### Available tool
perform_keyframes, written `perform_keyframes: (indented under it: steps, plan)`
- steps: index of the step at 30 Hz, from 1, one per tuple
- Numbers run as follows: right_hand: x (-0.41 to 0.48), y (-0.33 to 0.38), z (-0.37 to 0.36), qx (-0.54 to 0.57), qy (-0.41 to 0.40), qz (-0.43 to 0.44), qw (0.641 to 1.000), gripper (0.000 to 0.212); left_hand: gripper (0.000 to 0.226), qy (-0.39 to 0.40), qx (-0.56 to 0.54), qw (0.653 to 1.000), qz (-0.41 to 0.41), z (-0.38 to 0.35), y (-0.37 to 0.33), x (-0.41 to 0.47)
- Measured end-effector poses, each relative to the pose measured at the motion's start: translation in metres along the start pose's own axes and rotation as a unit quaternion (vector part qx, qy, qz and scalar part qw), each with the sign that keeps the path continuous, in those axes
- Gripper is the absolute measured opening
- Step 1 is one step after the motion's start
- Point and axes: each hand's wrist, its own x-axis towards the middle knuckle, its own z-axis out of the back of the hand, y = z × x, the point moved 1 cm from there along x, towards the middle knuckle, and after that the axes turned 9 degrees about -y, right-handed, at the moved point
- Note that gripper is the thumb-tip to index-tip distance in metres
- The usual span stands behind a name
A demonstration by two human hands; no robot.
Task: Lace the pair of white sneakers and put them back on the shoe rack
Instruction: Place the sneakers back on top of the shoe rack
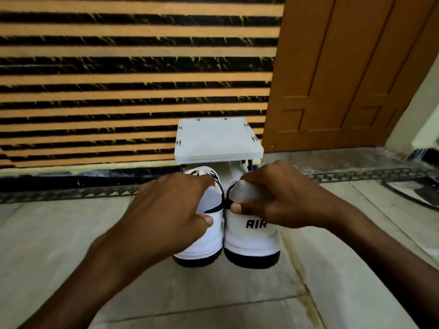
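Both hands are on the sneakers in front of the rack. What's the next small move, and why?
Probably slide both sneakers forward onto the rack's lower shelf: left hand grips the left sneaker, right hand the right sneaker, heels toward the camera, just before the white shoe rack.

Pale tiled floor (71, 233), orange-and-black striped wall (118, 67), brown wooden door (344, 67) at right.

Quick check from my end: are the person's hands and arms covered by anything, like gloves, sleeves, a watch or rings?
Nothing is worn on either one. The left hand and right hand are bare, with no gloves and no rings on the fingers that show. Both forearms are uncovered down to the bottom edge of the picture: no sleeves, watch or wristband in view.
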Motion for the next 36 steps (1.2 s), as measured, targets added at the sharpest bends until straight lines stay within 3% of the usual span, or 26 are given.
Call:
perform_keyframes:
  steps: [7, 12, 18, 27, 36]
  plan:
    - [0.022, 0.027, 0.064, -0.018, -0.064, 0.024, 0.997, 0.039, 0.036, -0.046, 0.033, 0.998, 0.006, 0.077, -0.006, 0.011]
    - [0.044, 0.029, 0.089, -0.022, -0.089, 0.039, 0.995, 0.027, 0.035, -0.104, 0.024, 0.994, 0.019, 0.100, -0.006, 0.036]
    - [0.093, -0.012, 0.047, -0.115, -0.165, 0.047, 0.978, 0.032, 0.035, -0.151, 0.084, 0.984, 0.039, 0.043, 0.011, 0.106]
    - [0.146, -0.074, -0.016, -0.076, -0.126, -0.050, 0.988, 0.041, 0.036, -0.131, 0.037, 0.986, 0.093, -0.059, 0.060, 0.174]
    - [0.177, -0.104, -0.040, -0.101, -0.123, -0.061, 0.985, 0.037, 0.031, -0.158, 0.035, 0.983, 0.086, -0.089, 0.075, 0.208]
